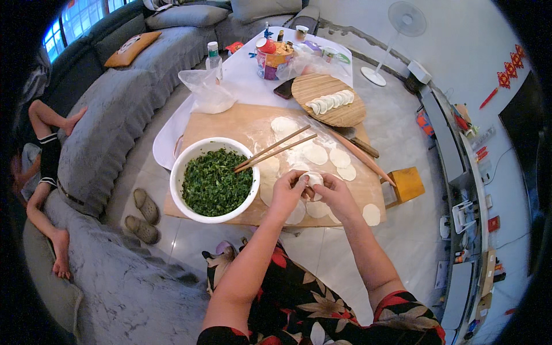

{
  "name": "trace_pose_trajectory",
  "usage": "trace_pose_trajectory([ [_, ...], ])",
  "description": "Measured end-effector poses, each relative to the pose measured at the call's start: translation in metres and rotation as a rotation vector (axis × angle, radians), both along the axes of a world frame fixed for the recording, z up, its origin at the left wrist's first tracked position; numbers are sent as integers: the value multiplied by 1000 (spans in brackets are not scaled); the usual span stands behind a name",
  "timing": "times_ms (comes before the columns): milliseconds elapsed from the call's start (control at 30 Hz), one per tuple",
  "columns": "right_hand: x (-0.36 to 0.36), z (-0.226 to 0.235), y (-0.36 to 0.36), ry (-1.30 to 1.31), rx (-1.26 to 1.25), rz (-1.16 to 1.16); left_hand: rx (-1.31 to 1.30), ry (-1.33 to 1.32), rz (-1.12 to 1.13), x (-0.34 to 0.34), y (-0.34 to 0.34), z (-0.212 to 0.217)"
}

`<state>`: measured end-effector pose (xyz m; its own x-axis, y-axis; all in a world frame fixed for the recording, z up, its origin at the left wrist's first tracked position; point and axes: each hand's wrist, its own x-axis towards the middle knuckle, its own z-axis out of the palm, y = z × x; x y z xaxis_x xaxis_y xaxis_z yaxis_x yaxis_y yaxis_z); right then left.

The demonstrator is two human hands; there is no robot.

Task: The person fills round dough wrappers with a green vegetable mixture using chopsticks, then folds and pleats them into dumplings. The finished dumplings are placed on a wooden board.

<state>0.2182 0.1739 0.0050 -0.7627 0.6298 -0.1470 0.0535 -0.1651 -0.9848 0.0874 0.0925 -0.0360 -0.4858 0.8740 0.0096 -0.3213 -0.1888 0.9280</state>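
Between my two hands, over the near part of a floured wooden board (230, 122), is a white dumpling (313, 179), partly covered by fingers. My left hand (288, 191) pinches its left side, and my right hand (335, 195) pinches its right. Round dough wrappers (315, 154) lie flat around and beneath my hands. To the left stands a white bowl (177, 183) of chopped green filling (214, 181). Wooden chopsticks (282, 150) rest in it, sticking out rightward over the board. Folded dumplings (330, 102) sit in a row on a round bamboo board (305, 86) at the back right.
A rolling pin (368, 161) and a knife handle (365, 148) lie along the right side. Behind are a plastic bag (210, 95), a bottle (213, 60), a phone (284, 88) and a snack bucket (270, 63). A yellow stool (405, 184) stands right; someone's legs (46, 218) rest on the sofa.
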Motion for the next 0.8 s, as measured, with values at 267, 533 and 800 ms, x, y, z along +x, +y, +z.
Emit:
trace_pose_trajectory([
  [267,8,-5,-3,83,-109,-113,-145,336,79,-10,-7,8],
  [533,13,1,-9,45,-96,-106,-128,872,165,-10,-11,17],
  [800,12,3,-13,64,-113,-110,-158,1077,194,-5,-17,23],
])
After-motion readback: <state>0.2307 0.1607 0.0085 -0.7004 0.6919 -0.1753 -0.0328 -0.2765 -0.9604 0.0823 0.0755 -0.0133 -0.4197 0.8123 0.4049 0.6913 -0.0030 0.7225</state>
